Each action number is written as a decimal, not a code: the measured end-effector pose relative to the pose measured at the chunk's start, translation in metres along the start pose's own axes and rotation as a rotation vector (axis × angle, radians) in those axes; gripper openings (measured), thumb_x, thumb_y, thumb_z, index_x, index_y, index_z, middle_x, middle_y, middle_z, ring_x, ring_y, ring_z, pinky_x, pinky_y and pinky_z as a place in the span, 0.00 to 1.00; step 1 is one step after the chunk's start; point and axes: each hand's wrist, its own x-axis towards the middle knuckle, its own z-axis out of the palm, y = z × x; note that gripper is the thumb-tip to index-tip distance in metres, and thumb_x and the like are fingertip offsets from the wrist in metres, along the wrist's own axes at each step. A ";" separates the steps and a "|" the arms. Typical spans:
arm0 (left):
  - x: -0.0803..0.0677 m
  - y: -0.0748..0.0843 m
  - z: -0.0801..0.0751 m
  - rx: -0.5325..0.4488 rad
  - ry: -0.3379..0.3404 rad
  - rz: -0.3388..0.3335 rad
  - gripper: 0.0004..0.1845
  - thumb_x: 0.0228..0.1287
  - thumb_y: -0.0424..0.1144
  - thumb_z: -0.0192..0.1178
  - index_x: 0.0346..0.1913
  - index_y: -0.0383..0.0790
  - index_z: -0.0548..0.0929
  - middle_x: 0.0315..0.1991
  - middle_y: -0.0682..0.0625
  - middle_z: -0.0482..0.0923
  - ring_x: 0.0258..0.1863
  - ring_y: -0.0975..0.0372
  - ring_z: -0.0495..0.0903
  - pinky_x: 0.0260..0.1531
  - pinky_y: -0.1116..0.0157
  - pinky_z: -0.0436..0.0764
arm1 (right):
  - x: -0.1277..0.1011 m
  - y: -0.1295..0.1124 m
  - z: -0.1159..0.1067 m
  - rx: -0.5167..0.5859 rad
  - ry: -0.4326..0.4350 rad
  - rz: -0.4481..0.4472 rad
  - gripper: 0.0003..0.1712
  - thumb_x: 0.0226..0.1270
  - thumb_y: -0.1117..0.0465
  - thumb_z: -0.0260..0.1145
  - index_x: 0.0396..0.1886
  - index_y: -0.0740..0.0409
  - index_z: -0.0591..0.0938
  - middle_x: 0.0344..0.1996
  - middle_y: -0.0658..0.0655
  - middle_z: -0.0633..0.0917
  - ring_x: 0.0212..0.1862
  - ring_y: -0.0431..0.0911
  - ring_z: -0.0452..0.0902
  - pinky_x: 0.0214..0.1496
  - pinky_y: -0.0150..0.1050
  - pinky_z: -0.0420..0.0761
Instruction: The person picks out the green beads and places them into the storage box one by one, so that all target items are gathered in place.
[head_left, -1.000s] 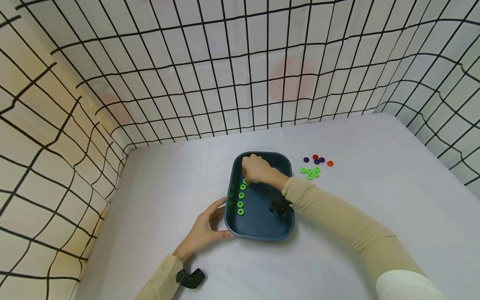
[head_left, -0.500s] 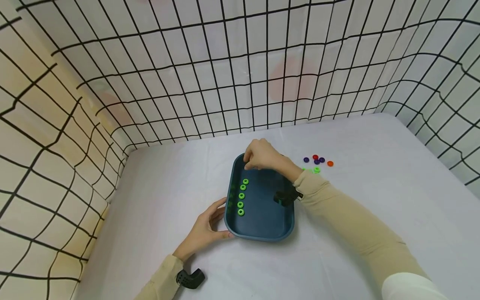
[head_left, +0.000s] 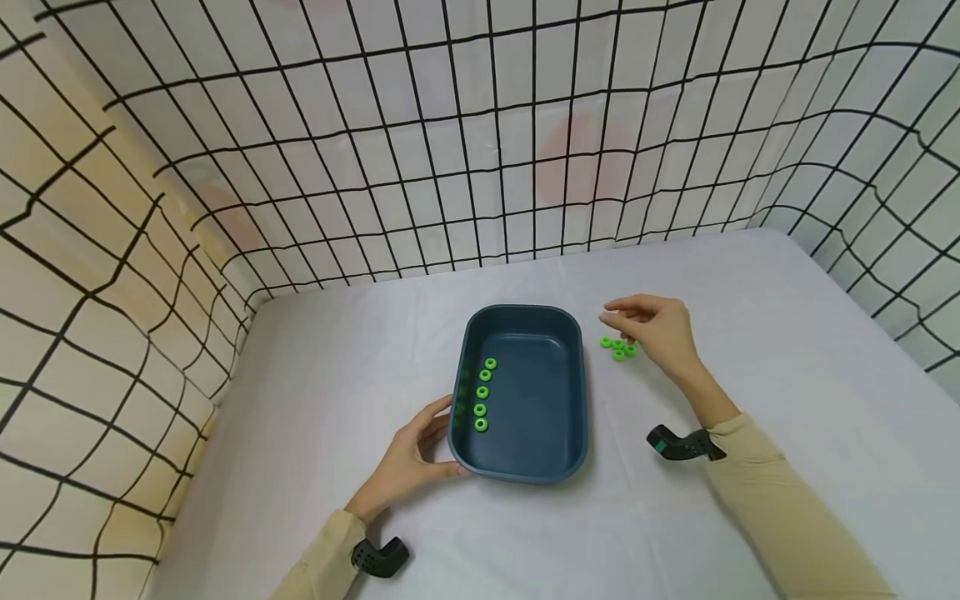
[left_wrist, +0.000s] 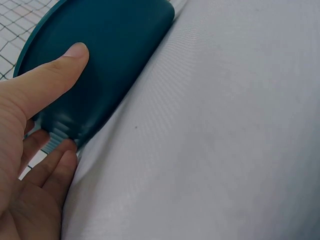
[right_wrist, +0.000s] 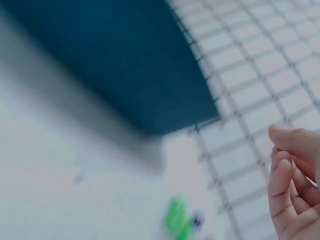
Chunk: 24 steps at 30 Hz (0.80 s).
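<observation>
Blue tray (head_left: pixel 525 467) holds five green rings (head_left: pixel 482 392).

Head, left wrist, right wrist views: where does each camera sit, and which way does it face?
Head: worn high, looks forward and down at the tray, green rings, both hands and sleeves.
Left wrist: low beside the left hand, faces the tray's outer wall; thumb and fingers show.
Right wrist: blurred, faces tray and netting; curled fingers of the right hand show.
All three views share the tray.
</observation>
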 end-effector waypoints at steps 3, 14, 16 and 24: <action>0.000 0.002 -0.001 0.002 0.001 -0.010 0.51 0.48 0.33 0.78 0.75 0.46 0.62 0.71 0.44 0.66 0.67 0.48 0.71 0.68 0.67 0.70 | -0.013 0.019 -0.014 -0.041 0.027 0.060 0.16 0.62 0.59 0.73 0.44 0.66 0.87 0.22 0.51 0.86 0.20 0.43 0.77 0.19 0.31 0.75; 0.001 0.001 0.000 -0.021 -0.005 0.023 0.51 0.48 0.32 0.78 0.75 0.45 0.62 0.72 0.43 0.65 0.67 0.47 0.71 0.67 0.71 0.70 | -0.028 0.052 -0.026 -0.095 0.031 0.159 0.19 0.63 0.57 0.72 0.46 0.69 0.85 0.21 0.56 0.84 0.17 0.40 0.74 0.21 0.27 0.73; 0.001 0.000 0.000 -0.022 -0.005 0.025 0.51 0.48 0.32 0.78 0.75 0.45 0.62 0.72 0.44 0.65 0.67 0.47 0.71 0.67 0.71 0.70 | -0.027 0.056 -0.026 -0.077 0.034 0.167 0.19 0.63 0.58 0.73 0.46 0.69 0.86 0.21 0.53 0.84 0.16 0.39 0.74 0.18 0.28 0.74; 0.001 0.000 -0.001 -0.015 -0.008 0.030 0.50 0.49 0.32 0.77 0.75 0.45 0.61 0.73 0.44 0.64 0.68 0.47 0.70 0.67 0.70 0.70 | -0.019 0.072 -0.025 -0.069 0.041 0.199 0.19 0.63 0.58 0.73 0.45 0.70 0.86 0.19 0.41 0.81 0.14 0.36 0.72 0.16 0.28 0.75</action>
